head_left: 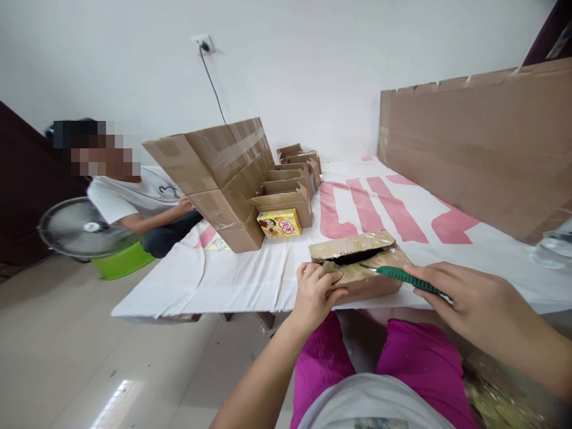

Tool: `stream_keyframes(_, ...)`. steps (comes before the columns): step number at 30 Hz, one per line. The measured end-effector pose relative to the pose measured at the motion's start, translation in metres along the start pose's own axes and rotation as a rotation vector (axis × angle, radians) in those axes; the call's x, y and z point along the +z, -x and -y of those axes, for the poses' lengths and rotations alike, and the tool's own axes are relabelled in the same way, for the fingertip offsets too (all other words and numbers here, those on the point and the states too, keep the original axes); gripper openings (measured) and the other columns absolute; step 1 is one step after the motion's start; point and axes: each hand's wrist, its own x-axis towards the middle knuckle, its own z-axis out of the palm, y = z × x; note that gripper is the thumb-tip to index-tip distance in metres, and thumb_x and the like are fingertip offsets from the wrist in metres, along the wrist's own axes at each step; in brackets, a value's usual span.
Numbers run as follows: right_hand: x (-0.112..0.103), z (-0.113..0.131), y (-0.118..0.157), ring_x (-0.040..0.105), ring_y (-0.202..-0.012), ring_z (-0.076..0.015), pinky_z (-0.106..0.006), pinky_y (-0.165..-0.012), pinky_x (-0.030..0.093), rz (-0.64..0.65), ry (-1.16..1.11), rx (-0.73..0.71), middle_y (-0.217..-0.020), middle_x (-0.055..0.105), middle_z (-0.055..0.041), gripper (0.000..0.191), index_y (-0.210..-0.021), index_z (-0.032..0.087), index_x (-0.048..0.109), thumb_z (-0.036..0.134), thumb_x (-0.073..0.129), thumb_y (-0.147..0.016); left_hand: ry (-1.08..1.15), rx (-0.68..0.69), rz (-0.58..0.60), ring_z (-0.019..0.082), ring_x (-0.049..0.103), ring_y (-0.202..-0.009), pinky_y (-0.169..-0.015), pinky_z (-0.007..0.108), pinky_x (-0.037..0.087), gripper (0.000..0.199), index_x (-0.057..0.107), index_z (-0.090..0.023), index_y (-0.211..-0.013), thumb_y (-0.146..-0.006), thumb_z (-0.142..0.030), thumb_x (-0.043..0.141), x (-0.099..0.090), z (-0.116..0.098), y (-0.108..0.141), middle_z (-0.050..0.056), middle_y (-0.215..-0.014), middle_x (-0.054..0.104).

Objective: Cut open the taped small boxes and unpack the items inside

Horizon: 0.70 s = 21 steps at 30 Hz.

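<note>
A small taped cardboard box [370, 286] lies at the table's near edge, with a dark slot open across its top. My left hand [315, 283] grips the box's left end, fingers on the top and thumb along the near side. In my right hand [460, 292] is a utility knife [409, 279] with a green ribbed handle. Its thin metal tip points left and meets the box top just below the slot. How deep the tip goes, I cannot tell.
A tall stack of joined cardboard boxes [232, 173] stands left of centre, beside a yellow printed box [280, 223] and open cardboard compartments [286, 190]. A large cardboard panel [473, 143] rises at right. At left a person [134, 196] sits near a fan [92, 227]. White cloth [250, 280] covers the table.
</note>
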Motion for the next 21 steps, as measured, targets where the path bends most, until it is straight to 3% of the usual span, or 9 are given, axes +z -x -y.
stream_keyframes(7, -0.01, 0.012, -0.005, 0.061, -0.074, -0.0163, -0.028, -0.061, 0.043, 0.055, 0.186, -0.144, -0.091, 0.066, -0.0045, 0.043, -0.119, 0.02, 0.061, 0.003, 0.046, -0.082, 0.01, 0.027, -0.02, 0.02, 0.051, -0.084, -0.086, 0.04, 0.037, 0.026, 0.067, -0.02, -0.095, -0.082, -0.043, 0.068, 0.0, -0.001, 0.002, 0.004, -0.08, 0.066)
stream_keyframes(14, -0.007, 0.026, -0.01, 0.053, -0.062, -0.0166, -0.03, -0.056, 0.036, 0.066, 0.302, -0.135, -0.08, 0.062, -0.0045, 0.044, -0.108, 0.019, 0.063, -0.002, 0.046, -0.074, -0.004, 0.028, -0.018, 0.02, 0.051, -0.081, -0.086, 0.04, 0.037, 0.025, 0.068, -0.021, -0.093, -0.083, -0.044, 0.066, 0.0, 0.0, 0.001, 0.003, -0.073, 0.063)
stream_keyframes(21, -0.005, 0.036, -0.018, 0.055, -0.062, -0.0182, -0.031, -0.055, 0.037, 0.072, 0.375, -0.149, -0.076, 0.061, -0.005, 0.043, -0.107, 0.016, 0.063, -0.002, 0.051, -0.069, 0.017, 0.039, -0.04, 0.02, 0.052, -0.083, -0.087, 0.04, 0.036, 0.024, 0.068, -0.021, -0.093, -0.083, -0.043, 0.067, 0.002, -0.001, 0.001, 0.003, -0.076, 0.064)
